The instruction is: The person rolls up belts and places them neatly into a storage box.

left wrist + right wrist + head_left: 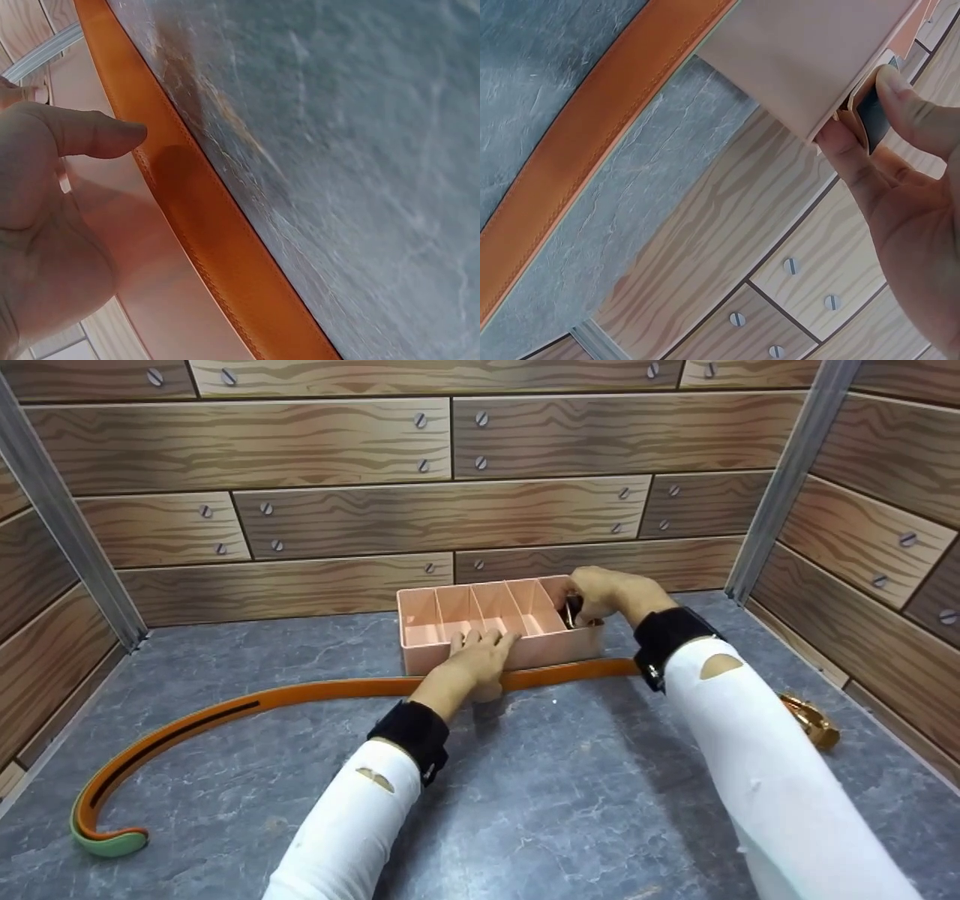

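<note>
A pink divided box [450, 656] stands near the back wall, its compartments side by side. My left hand [480, 660] rests on the front wall, fingertips over the rim; its thumb [101, 135] extends over the belt in the left wrist view. At the box's right end, my right hand [600, 592] pinches a small black, gold-edged metal piece [874, 112] between thumb and fingers, at the rim of the last compartment. What exactly the piece is I cannot tell. An orange belt strap [337, 690] with a green underside runs along the box's front.
The strap's left end curls over on the grey marbled surface [247, 795]. A gold buckle-like piece [814, 724] lies at the right, partly hidden by the white sleeve [772, 750]. Wood-patterned walls [337, 442] close off the back and both sides.
</note>
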